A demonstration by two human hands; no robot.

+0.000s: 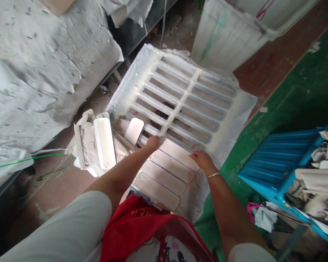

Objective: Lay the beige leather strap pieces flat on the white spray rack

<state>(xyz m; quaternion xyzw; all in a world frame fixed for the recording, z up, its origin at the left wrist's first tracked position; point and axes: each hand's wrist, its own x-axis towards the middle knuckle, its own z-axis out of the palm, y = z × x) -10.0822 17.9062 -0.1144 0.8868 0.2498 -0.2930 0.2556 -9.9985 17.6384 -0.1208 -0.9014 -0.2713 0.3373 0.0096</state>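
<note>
A white-covered slotted board (226, 131) lies in front of me, its two columns of long slots open toward the far end. Several pale, round-ended flat panels (164, 178) lie side by side across its near part. The farthest pale panel (177, 154) sits between my hands. My left hand (153, 143) is closed at that panel's left end, by the board's middle bar. Near the right end, my right hand (202, 161) pinches the panel's far edge, with a bracelet on the wrist. The fingertips are partly hidden on both hands.
Left of the board is a pile of pale bag-like pieces (89, 143) with a white oblong panel (105, 143) on it. A paper-covered table (43, 76) stands at left. A large white bin (224, 36) is beyond; a blue crate (273, 160) is at right.
</note>
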